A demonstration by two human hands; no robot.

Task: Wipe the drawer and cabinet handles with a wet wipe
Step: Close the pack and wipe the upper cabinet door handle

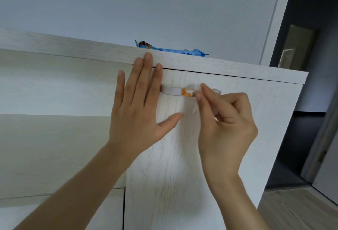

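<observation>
A white handle [172,91] runs across the upper part of a whitewashed wooden cabinet door [175,156], with an orange smear [186,92] near its middle. My right hand [225,120] pinches a white wet wipe [197,89] and presses it on the handle just right of the smear. My left hand [139,105] lies flat with fingers spread on the door's upper left, its fingertips reaching the top edge and covering the handle's left end.
A blue wet wipe pack [172,48] lies on the cabinet top [237,70]. An open shelf recess [54,101] sits left of the door. A dark doorway [307,101] and wood floor [292,209] are to the right.
</observation>
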